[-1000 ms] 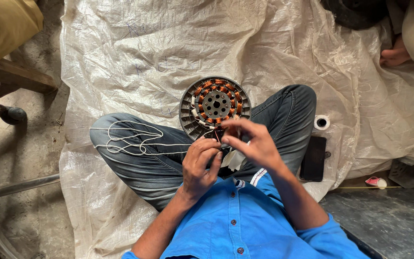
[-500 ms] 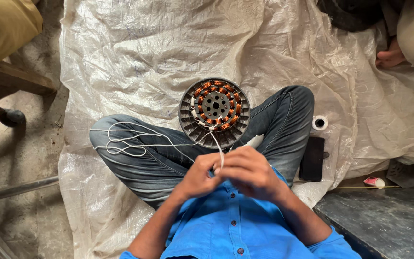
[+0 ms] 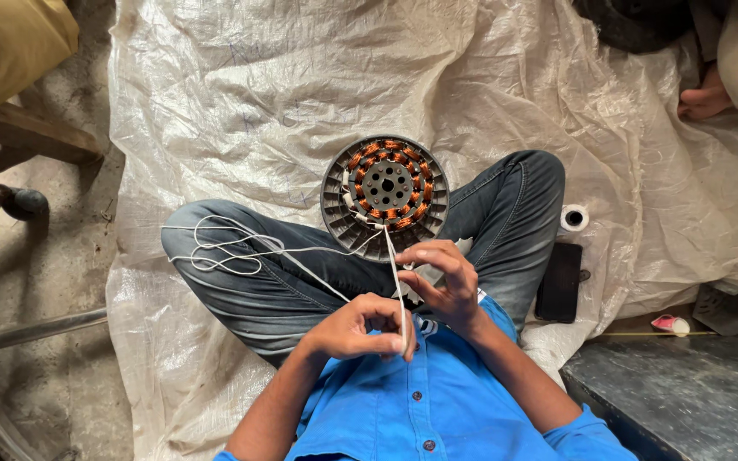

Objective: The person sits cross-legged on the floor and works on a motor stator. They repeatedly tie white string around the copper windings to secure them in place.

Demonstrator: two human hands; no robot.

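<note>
Left hand (image 3: 356,329) pinched on white cord (image 3: 395,286), right hand (image 3: 442,286) loosely curled beside it. Stator (image 3: 385,185) at frame centre, on my knees. Cord's limp, probably slippery; grip near winding.

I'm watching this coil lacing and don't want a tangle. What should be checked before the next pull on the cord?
1. Cord gripped: ok. The left hand pinches the white cord near the chest.
2. Line taut from the stator: ok, it runs straight to the hands.
3. Right hand guiding: ok, its fingers sit beside the line.
4. Slack free: not ok. The loose loops on the left knee cross each other.
5. Stator steady: cannot tell. It rests between the legs; its support is hidden.
6. Knot at the windings: cannot tell, too small.
</note>
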